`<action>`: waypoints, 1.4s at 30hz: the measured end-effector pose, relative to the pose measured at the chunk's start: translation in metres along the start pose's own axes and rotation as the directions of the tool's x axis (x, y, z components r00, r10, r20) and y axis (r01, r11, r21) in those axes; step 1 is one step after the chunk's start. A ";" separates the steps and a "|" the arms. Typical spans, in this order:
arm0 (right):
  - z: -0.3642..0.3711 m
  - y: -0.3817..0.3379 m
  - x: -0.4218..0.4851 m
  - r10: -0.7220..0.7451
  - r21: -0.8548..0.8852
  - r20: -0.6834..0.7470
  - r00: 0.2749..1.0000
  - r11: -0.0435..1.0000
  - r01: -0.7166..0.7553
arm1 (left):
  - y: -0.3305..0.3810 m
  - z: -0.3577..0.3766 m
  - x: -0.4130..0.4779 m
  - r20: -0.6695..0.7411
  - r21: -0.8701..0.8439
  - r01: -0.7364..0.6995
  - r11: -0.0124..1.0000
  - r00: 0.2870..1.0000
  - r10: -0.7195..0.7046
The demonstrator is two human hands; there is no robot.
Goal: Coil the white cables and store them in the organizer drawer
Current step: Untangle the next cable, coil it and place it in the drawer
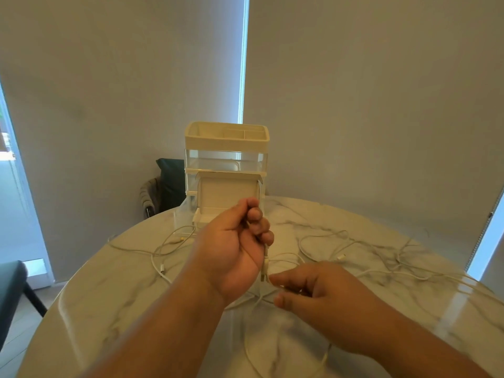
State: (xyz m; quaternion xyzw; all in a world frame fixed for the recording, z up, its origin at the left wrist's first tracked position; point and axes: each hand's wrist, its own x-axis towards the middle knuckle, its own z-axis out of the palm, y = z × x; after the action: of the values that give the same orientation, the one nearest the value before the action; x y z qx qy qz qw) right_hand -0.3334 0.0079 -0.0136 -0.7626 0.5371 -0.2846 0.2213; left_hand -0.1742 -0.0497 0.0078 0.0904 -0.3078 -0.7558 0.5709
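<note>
My left hand (234, 246) is raised over the table, fingers curled round a white cable (265, 264) whose plug end hangs below the fist. Lower and to the right, my right hand (308, 285) reaches toward that hanging end with thumb and fingers close to the cord; whether it pinches it I cannot tell. More white cables (327, 241) lie loose and spread over the marble table (109, 296). The cream organizer (226, 148) stands at the far edge, its lower drawer (226, 197) pulled open toward me.
A dark chair with a cushion (169, 184) stands behind the table on the left. Another dark seat (11, 290) is at the left edge. Loose cable loops (169, 246) lie left of my left hand. Grey blinds hang behind.
</note>
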 end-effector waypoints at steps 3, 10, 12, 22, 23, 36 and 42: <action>0.003 0.003 0.001 -0.021 -0.027 0.061 0.998 0.999 0.022 | -0.004 0.001 0.000 -0.005 -0.082 0.027 0.996 1.000 -0.028; 0.014 0.000 0.005 0.022 0.075 -0.188 0.982 0.997 -0.008 | -0.006 0.003 -0.002 -0.042 0.018 -0.011 1.000 0.999 0.011; 0.017 0.002 0.006 0.063 0.064 -0.226 0.972 0.997 -0.049 | -0.009 0.005 -0.004 -0.040 0.086 -0.015 0.996 0.999 0.019; 0.017 0.005 0.010 0.101 0.020 -0.279 0.955 0.995 -0.099 | -0.009 0.011 -0.009 -0.144 0.280 -0.005 0.960 0.988 0.048; 0.017 0.007 0.010 0.100 0.011 -0.279 0.955 0.995 -0.101 | -0.007 0.011 -0.008 -0.153 0.265 0.002 0.964 0.987 0.040; 0.018 0.006 0.010 0.055 0.017 -0.258 0.965 0.998 -0.053 | -0.006 0.000 -0.001 -0.264 0.248 -0.033 0.968 0.959 0.100; 0.016 0.008 0.009 0.092 -0.007 -0.286 0.954 0.995 -0.098 | -0.009 0.005 -0.002 -0.253 0.255 -0.059 0.965 0.959 0.126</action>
State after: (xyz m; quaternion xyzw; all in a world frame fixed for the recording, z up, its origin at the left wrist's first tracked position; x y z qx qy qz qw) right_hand -0.3262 -0.0032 -0.0287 -0.6893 0.6022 -0.3749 0.1471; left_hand -0.1830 -0.0451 0.0063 0.2465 -0.3228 -0.6652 0.6265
